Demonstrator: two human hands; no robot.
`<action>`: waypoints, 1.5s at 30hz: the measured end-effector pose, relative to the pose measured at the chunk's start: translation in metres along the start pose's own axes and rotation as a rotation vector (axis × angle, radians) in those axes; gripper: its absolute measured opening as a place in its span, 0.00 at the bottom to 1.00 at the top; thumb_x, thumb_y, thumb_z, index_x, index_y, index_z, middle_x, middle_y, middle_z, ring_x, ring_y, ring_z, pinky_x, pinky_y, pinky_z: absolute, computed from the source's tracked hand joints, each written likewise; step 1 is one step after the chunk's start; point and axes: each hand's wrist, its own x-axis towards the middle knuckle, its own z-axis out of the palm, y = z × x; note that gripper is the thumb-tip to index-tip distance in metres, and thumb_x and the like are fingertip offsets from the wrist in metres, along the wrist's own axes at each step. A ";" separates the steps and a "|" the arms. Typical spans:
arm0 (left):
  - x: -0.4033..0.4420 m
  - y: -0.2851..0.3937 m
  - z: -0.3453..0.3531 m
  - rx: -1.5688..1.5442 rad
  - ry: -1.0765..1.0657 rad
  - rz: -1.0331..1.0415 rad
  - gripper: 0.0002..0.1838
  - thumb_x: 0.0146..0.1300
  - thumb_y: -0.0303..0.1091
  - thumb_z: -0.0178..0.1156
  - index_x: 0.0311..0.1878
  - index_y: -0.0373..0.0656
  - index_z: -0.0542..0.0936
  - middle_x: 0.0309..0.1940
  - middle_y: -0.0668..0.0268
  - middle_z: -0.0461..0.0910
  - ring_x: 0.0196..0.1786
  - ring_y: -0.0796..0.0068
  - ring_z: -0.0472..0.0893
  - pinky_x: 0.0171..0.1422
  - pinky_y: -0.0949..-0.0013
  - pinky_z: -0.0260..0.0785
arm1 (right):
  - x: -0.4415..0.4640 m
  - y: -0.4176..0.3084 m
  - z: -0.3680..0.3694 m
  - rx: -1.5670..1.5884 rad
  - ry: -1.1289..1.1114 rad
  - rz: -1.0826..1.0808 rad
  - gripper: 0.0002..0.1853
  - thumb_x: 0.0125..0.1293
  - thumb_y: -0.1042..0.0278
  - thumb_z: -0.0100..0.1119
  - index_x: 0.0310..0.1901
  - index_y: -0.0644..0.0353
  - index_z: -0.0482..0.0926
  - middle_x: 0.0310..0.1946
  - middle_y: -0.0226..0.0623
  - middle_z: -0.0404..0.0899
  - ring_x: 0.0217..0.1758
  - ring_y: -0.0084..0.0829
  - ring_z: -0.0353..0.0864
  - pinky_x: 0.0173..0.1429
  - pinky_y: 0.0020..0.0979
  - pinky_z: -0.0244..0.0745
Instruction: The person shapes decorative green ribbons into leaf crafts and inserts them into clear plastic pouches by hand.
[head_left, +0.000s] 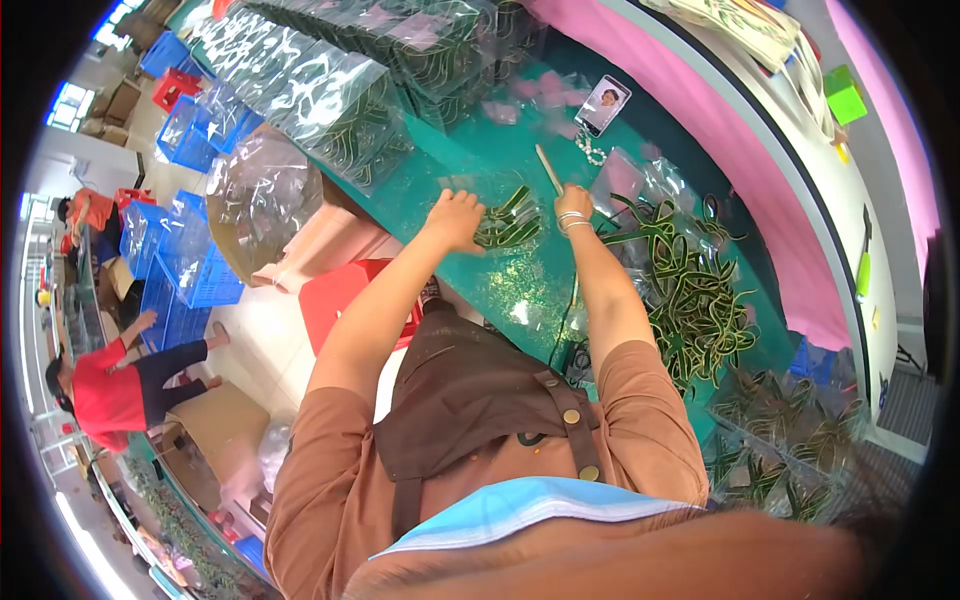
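My left hand (456, 221) lies on the green table at the left edge of a small group of yellow-edged green leaf-like strips (512, 222). Its fingers look slightly bent and apart, touching the strips. My right hand (573, 204), with a white bracelet at the wrist, is closed around a thin pale stick-like tool (547, 168); its exact kind is unclear. The tool points up and away from me. To the right of that hand spreads a tangled heap of similar strips (690, 290). Shiny gold-green specks (520, 290) cover the table nearer to me.
Stacks of clear-bagged strips (340, 100) line the table's far left. A phone (604, 106) and a beaded strand (590, 148) lie beyond my right hand. Pink cloth (700, 120) borders the table. A red stool (345, 300), blue crates (205, 265) and a person in red (110, 395) are at left.
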 end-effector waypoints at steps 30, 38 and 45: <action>0.013 -0.008 0.006 -0.027 -0.043 0.034 0.40 0.38 0.59 0.71 0.56 0.48 0.80 0.49 0.62 0.78 0.59 0.62 0.75 0.60 0.55 0.62 | -0.159 -0.080 -0.142 1.446 -0.120 -0.635 0.13 0.67 0.79 0.57 0.53 0.68 0.76 0.40 0.38 0.84 0.43 0.27 0.85 0.49 0.28 0.81; 0.009 -0.006 0.007 -0.064 -0.019 0.012 0.39 0.37 0.56 0.72 0.55 0.48 0.81 0.48 0.61 0.79 0.58 0.62 0.76 0.60 0.56 0.62 | -0.165 -0.080 -0.181 0.980 0.211 -0.786 0.08 0.59 0.74 0.67 0.40 0.64 0.83 0.37 0.42 0.85 0.37 0.33 0.86 0.43 0.28 0.78; 0.011 -0.005 0.007 -0.034 -0.012 -0.002 0.36 0.41 0.54 0.72 0.55 0.47 0.81 0.48 0.62 0.80 0.57 0.62 0.77 0.61 0.56 0.62 | -0.164 -0.070 -0.159 1.193 0.097 -0.763 0.07 0.57 0.80 0.65 0.39 0.63 0.83 0.31 0.37 0.86 0.34 0.28 0.87 0.40 0.27 0.80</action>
